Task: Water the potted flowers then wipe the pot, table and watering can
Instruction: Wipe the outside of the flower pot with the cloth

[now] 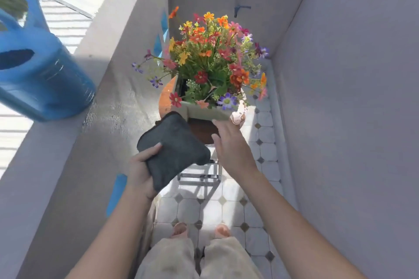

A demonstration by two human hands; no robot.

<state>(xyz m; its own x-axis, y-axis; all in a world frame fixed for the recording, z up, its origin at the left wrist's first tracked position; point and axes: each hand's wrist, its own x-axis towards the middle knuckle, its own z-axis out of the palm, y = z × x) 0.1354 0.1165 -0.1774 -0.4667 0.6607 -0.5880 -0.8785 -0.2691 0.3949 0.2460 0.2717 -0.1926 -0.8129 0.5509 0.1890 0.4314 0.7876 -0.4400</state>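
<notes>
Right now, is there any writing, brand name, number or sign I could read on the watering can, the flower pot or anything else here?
None can be read.
The blue watering can shows faint raised marks on its side, too blurred to read.
The flower pot bears no lettering that shows.
The dark cloth in the left hand is plain; the right hand is empty.
The blue tape strips on the wall are blank.

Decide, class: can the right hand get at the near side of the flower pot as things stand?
Probably yes. The right hand is open and empty, just short of the pot, with nothing between them. The dark cloth in the left hand sits off to the left, out of its way.
</notes>
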